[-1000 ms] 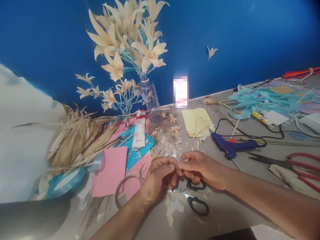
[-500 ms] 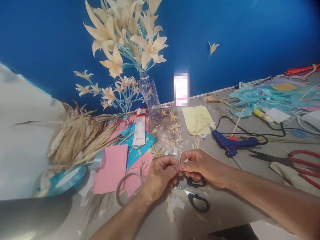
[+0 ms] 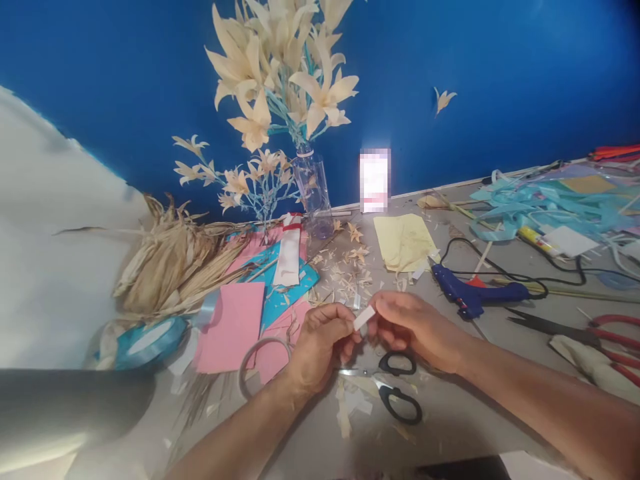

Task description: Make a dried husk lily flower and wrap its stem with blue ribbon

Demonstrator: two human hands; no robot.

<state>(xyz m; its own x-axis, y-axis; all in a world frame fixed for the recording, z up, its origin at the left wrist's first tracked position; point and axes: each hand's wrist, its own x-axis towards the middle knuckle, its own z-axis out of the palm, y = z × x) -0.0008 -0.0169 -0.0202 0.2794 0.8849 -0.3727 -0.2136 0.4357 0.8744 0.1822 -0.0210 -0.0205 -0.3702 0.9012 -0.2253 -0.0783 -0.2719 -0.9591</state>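
Observation:
A small white paper strip [image 3: 365, 317] slants between my two hands above the worktop. My left hand [image 3: 320, 343] pinches its lower end between thumb and forefinger. At the upper end, the thumb and forefinger of my right hand [image 3: 413, 323] meet the strip, while the other fingers curl loosely below. Black-handled scissors [image 3: 400, 404] lie partly spread just beneath my hands, among pale scraps [image 3: 357, 402]. A roll of tape [image 3: 243, 372] rests beside my left wrist.
A blue glue gun [image 3: 465, 291] and red-handled shears [image 3: 600, 333] lie on the right. Pink paper [image 3: 231, 328], dried husks [image 3: 160, 263] and blue ribbon [image 3: 145, 340] crowd the left. Behind stand a clear bottle [image 3: 320, 200] with pale flowers [image 3: 325, 97] and a yellow sheet [image 3: 403, 240].
My hands have drawn slightly apart, and more of the white strip shows between them. The scene has shifted a little to the right in view.

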